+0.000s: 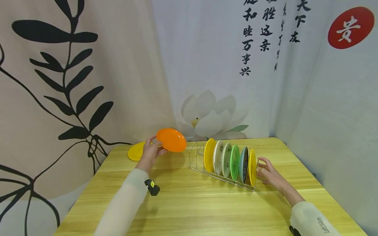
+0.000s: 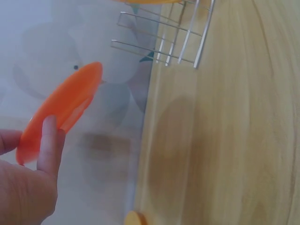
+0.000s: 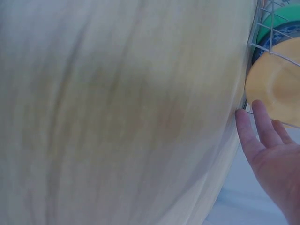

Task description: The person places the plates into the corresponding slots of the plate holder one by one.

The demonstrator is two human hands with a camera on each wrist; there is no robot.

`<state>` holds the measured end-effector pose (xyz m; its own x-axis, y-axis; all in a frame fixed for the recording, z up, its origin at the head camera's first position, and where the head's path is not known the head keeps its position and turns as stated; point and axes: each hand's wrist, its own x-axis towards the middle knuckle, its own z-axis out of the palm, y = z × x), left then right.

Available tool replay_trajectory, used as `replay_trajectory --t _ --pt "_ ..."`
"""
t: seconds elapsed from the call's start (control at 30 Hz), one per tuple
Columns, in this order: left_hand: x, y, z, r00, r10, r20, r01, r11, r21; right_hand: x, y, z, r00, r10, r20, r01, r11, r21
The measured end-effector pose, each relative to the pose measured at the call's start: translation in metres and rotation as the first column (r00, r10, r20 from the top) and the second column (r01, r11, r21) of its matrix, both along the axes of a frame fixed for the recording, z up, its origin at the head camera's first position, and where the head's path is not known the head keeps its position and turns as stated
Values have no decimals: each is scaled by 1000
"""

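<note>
My left hand (image 1: pixel 150 153) pinches an orange plate (image 1: pixel 172 140) by its edge and holds it tilted above the table, left of the wire dish rack (image 1: pixel 222 179). In the left wrist view the thumb and fingers lie on either side of the orange plate (image 2: pixel 61 110). Several plates stand upright in the rack: yellow, white, green, blue-patterned, and a yellow plate (image 1: pixel 252 167) at the right end. Beside that end is my right hand (image 1: pixel 270 173), its fingers fairly straight at the rack's wire; in the right wrist view, fingertips (image 3: pixel 241 114) meet the frame.
A yellow plate (image 1: pixel 136 151) lies on the wooden table (image 1: pixel 177 203) behind my left hand. The rack's left end (image 1: pixel 195 157) holds no plates. A printed curtain (image 1: pixel 206 65) hangs behind the table's back edge, and another cloth (image 1: pixel 333 114) borders the right side.
</note>
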<state>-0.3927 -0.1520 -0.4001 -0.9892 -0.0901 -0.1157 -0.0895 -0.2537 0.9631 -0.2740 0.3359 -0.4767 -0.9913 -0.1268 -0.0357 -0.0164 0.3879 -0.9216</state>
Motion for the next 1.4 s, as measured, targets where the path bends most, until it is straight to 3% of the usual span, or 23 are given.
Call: replay_trajectory --t 0.7,1.13,1.4 --pt "5 27 25 988 -90 -124 93 996 17 -2 1 -2 1000 10 3 -10 1000 3" --pt "5 49 25 969 -172 -178 173 985 -8 -1 -1 0 1000 5 2 -6 1000 11" --pt "4 63 22 961 -213 -174 206 977 -59 -1 -1 0 1000 1 -1 -1 1000 5"
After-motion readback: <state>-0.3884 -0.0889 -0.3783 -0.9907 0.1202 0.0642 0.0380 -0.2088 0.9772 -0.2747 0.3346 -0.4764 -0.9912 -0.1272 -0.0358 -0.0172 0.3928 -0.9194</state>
